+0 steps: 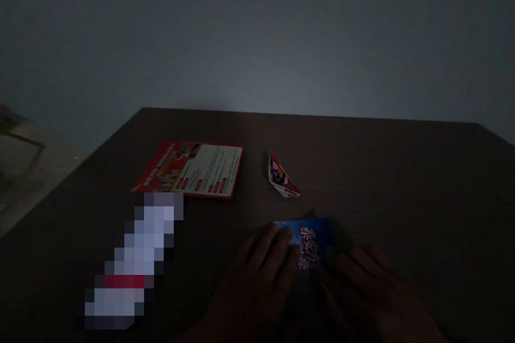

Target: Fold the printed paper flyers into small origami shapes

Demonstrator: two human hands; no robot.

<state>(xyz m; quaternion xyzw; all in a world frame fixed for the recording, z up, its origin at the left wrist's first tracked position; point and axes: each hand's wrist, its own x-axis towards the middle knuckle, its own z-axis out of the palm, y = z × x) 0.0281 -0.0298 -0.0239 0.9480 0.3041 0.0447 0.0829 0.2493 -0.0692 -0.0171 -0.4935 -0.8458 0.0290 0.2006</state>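
Observation:
A small blue paper (311, 244) with white and red lettering lies on the table before me; it looks folded. My left hand (263, 268) rests flat over its left part, fingers stretched out and pressing it down. At the paper's lower right corner is my right hand (362, 286), fingers bent, with thumb and forefinger closed at the edge. Deep shadow hides part of the right fingertips. Beyond the hands sits a small folded red and white paper (282, 177), shaped like a triangle and partly raised off the table.
A red and white printed leaflet (213, 169) lies at the left on the dark wooden table (382, 166). Nearer me, a long pale object (139, 257) is blurred by pixels. Behind the table rises a plain wall (341, 37). The light is dim.

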